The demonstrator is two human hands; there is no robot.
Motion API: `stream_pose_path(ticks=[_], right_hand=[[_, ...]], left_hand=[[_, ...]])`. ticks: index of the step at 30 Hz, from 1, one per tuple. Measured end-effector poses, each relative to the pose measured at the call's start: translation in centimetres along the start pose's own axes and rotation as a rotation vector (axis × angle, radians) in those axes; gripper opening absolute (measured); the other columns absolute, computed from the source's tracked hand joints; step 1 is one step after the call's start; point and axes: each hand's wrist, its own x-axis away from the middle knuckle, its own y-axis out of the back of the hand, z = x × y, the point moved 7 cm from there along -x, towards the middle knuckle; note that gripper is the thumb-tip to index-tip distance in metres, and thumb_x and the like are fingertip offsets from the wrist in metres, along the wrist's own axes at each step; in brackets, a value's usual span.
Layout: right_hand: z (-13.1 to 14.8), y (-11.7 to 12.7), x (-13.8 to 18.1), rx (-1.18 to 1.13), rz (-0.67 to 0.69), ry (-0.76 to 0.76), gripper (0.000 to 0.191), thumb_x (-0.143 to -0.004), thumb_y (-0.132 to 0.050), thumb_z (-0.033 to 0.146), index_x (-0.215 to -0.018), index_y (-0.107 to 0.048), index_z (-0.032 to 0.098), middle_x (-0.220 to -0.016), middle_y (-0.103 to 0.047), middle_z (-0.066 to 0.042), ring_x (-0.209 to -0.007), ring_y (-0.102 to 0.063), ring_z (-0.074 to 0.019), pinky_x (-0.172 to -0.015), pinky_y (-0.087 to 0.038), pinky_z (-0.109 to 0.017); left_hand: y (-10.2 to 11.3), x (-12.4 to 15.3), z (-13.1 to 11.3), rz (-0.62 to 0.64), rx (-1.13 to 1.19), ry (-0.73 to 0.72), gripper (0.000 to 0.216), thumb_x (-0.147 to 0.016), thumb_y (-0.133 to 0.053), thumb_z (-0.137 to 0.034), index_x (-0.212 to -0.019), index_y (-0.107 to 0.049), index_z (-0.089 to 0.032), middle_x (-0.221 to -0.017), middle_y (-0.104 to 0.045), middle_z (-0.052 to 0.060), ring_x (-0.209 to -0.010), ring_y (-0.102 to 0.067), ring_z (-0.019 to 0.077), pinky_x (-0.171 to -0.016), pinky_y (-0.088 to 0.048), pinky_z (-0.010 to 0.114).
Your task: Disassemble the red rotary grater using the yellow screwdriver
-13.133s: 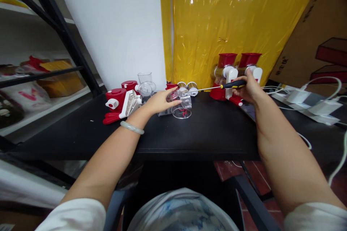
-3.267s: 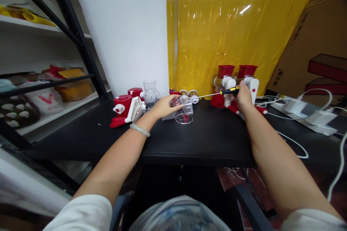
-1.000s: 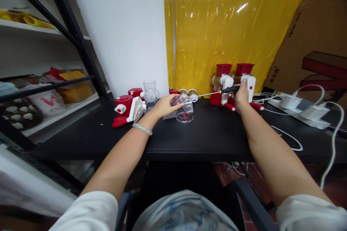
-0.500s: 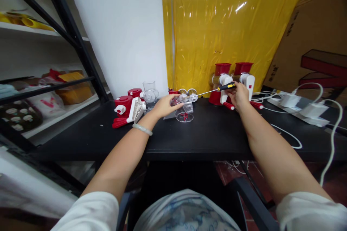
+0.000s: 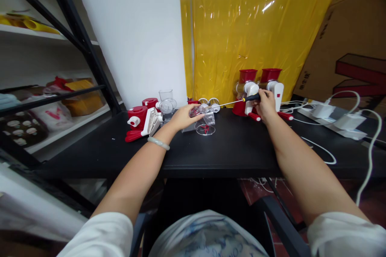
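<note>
My left hand [image 5: 183, 117] grips a clear plastic housing part [image 5: 204, 120] lying on the black table [image 5: 229, 148]. My right hand [image 5: 265, 103] is closed around the black-and-yellow handle of a screwdriver [image 5: 245, 98]. Its thin shaft runs left and its tip meets the clear part near my left fingers. A pale bangle [image 5: 158, 143] sits on my left wrist.
Two upright red-and-white grinders [image 5: 258, 88] stand behind my right hand. A dismantled red-and-white grinder [image 5: 141, 120] and clear parts [image 5: 165, 102] lie at the left. White chargers and cables [image 5: 334, 118] spread at the right. Yellow film [image 5: 250, 28] hangs behind, and a black shelf rack [image 5: 51, 96] stands at the left.
My right hand has shifted slightly on the screwdriver handle, whose tip stays at the clear part. The left hand holds still. The view has drifted a little.
</note>
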Motion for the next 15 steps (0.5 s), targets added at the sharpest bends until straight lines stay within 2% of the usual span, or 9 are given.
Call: stream_pose_path(ticks=[4, 7, 10, 12, 15], right_hand=[[-0.14, -0.62, 0.43, -0.156, -0.007, -0.105, 0.035, -0.074, -0.080, 0.037, -0.082, -0.049, 0.024, -0.065, -0.059, 0.006, -0.056, -0.060, -0.0102, -0.057, -0.055, -0.024], [-0.30, -0.56, 0.46, -0.159, -0.017, -0.144, 0.031, -0.075, -0.078, 0.032, -0.080, -0.049, 0.023, -0.067, -0.061, 0.006, -0.061, -0.065, -0.0116, -0.062, -0.058, -0.026], [-0.48, -0.26, 0.17, -0.099, -0.033, -0.138, 0.021, -0.077, -0.071, 0.030, -0.080, -0.051, 0.023, -0.067, -0.061, 0.005, -0.060, -0.065, -0.0125, -0.057, -0.057, -0.026], [-0.46, -0.10, -0.10, -0.028, -0.029, -0.097, 0.018, -0.080, -0.067, 0.037, -0.084, -0.055, 0.024, -0.067, -0.061, 0.004, -0.057, -0.063, -0.0135, -0.050, -0.054, -0.025], [-0.14, 0.18, -0.32, 0.106, -0.028, 0.023, 0.031, -0.081, -0.067, 0.052, -0.088, -0.057, 0.023, -0.062, -0.058, 0.004, -0.049, -0.056, -0.0121, -0.041, -0.045, -0.022]], left_hand=[[0.04, 0.01, -0.14, -0.004, 0.006, -0.023, 0.053, -0.087, -0.066, -0.054, -0.129, -0.064, -0.021, -0.131, -0.069, 0.011, -0.118, -0.066, 0.0275, -0.103, -0.050, 0.044], [0.01, 0.00, -0.06, -0.010, 0.006, -0.027, 0.053, -0.087, -0.066, -0.055, -0.128, -0.064, -0.021, -0.131, -0.070, 0.011, -0.118, -0.066, 0.0274, -0.103, -0.050, 0.044], [-0.03, -0.04, 0.10, -0.015, 0.005, -0.024, 0.052, -0.087, -0.066, -0.054, -0.128, -0.064, -0.021, -0.130, -0.070, 0.011, -0.118, -0.066, 0.0276, -0.104, -0.050, 0.044], [-0.07, -0.07, 0.17, -0.014, 0.007, -0.022, 0.052, -0.087, -0.066, -0.053, -0.128, -0.064, -0.021, -0.130, -0.070, 0.011, -0.119, -0.066, 0.0279, -0.104, -0.049, 0.044], [-0.09, -0.08, 0.16, -0.013, 0.011, -0.022, 0.052, -0.087, -0.066, -0.053, -0.128, -0.064, -0.021, -0.130, -0.070, 0.012, -0.118, -0.066, 0.0281, -0.103, -0.050, 0.044]])
